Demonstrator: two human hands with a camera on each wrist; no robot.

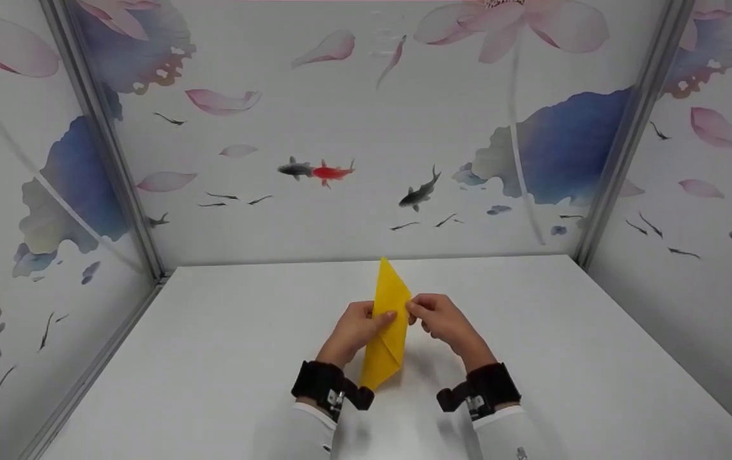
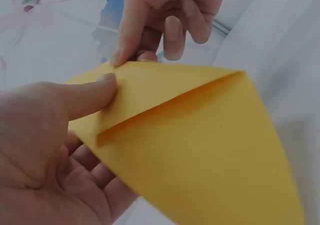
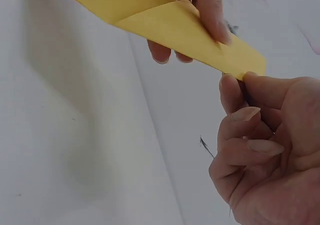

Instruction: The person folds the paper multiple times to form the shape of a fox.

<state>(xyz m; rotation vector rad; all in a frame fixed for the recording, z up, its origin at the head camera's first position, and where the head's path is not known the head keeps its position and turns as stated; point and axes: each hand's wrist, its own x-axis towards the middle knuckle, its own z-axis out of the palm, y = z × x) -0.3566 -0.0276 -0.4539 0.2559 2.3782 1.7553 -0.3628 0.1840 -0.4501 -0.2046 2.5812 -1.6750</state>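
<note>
A folded sheet of yellow paper point(image 1: 389, 291) is held up over the white table, its long shape tilted with a pointed tip at the top. My left hand point(image 1: 358, 329) grips it from the left, thumb flat across the front and fingers behind. In the left wrist view a folded flap of the yellow paper point(image 2: 200, 130) has a slanting edge standing slightly apart from the layer below. My right hand point(image 1: 442, 319) pinches the right edge between thumb and forefinger. The right wrist view shows that right hand point(image 3: 275, 135) with its other fingers curled.
The white table point(image 1: 225, 345) spreads below both hands. Panels printed with fish and lotus, such as the back wall point(image 1: 353, 128), enclose it on three sides, joined by metal corner posts point(image 1: 110, 147). Black camera straps point(image 1: 318, 383) circle both wrists.
</note>
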